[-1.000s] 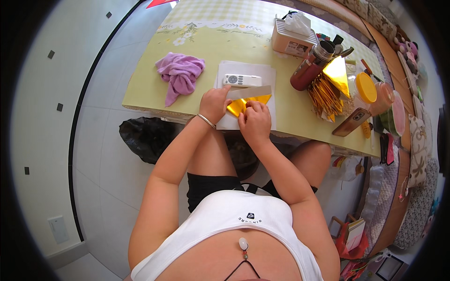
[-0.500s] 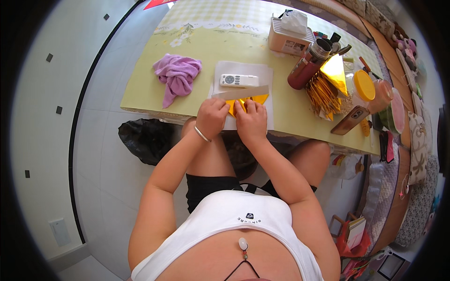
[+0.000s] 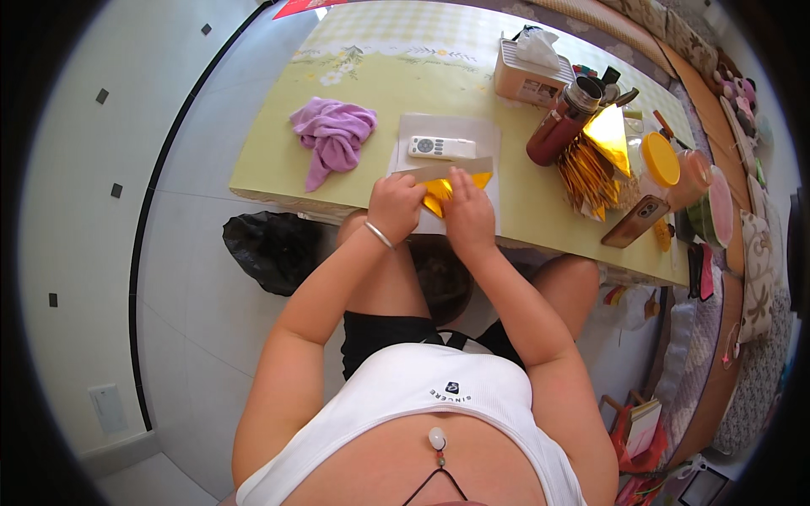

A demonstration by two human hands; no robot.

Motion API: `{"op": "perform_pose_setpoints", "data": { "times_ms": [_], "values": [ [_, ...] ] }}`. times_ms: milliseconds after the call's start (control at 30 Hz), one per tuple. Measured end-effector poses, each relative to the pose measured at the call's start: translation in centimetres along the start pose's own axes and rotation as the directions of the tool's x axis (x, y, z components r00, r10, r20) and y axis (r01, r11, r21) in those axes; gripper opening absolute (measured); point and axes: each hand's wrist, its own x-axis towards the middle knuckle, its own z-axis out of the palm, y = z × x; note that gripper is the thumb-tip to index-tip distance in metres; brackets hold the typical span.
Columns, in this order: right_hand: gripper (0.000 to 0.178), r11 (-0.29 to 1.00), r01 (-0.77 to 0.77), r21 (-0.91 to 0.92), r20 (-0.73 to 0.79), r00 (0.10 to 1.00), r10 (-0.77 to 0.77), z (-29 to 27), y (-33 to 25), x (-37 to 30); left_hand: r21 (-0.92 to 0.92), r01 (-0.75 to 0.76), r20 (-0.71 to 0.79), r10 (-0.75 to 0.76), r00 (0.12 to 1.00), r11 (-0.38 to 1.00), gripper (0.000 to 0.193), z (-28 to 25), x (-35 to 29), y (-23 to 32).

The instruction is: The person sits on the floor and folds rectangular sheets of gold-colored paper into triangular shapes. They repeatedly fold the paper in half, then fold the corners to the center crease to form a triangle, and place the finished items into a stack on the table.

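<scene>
A partly folded sheet of gold foil paper point(image 3: 436, 196), grey on its back side, lies at the table's front edge on white sheets point(image 3: 492, 152). My left hand point(image 3: 396, 205) pinches its left end, fingers closed. Across its right part rest the fingers of my right hand point(image 3: 470, 215), stretched out, close together and pressed flat against the foil. The right thumb is hard to make out. A white remote control point(image 3: 441, 148) sits on the white sheets just beyond the foil.
A purple cloth point(image 3: 334, 139) lies left on the table point(image 3: 278, 152). To the right are a dark red flask point(image 3: 564, 122), a bundle of folded gold paper point(image 3: 588, 174), a phone point(image 3: 634, 222), a yellow-lidded jar point(image 3: 661, 160) and a tissue box point(image 3: 530, 74). Below left hangs a black bag point(image 3: 272, 251).
My right hand's fingers have straightened and drawn together on the foil. The left hand keeps its pinch at the left end. The whole view has shifted slightly.
</scene>
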Motion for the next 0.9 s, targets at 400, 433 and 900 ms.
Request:
{"op": "perform_pose_setpoints", "data": {
  "times_ms": [400,433,900],
  "values": [
    [0.026,0.917,0.351,-0.188,-0.003,0.934,-0.358,-1.6,4.0,5.0,0.147,0.106,-0.195,-0.076,0.978,0.983,0.023,0.7,3.3,1.6],
    [0.027,0.899,0.389,-0.202,0.002,0.918,-0.397,-1.6,3.9,5.4,0.134,0.108,-0.149,-0.088,0.985,0.985,0.025,0.7,3.3,1.5],
    [0.061,0.965,0.262,0.021,0.576,0.786,-0.226,-4.4,8.9,1.4,0.136,-0.052,-0.005,0.053,0.999,0.989,0.048,2.1,-3.5,0.4]
  ]
}}
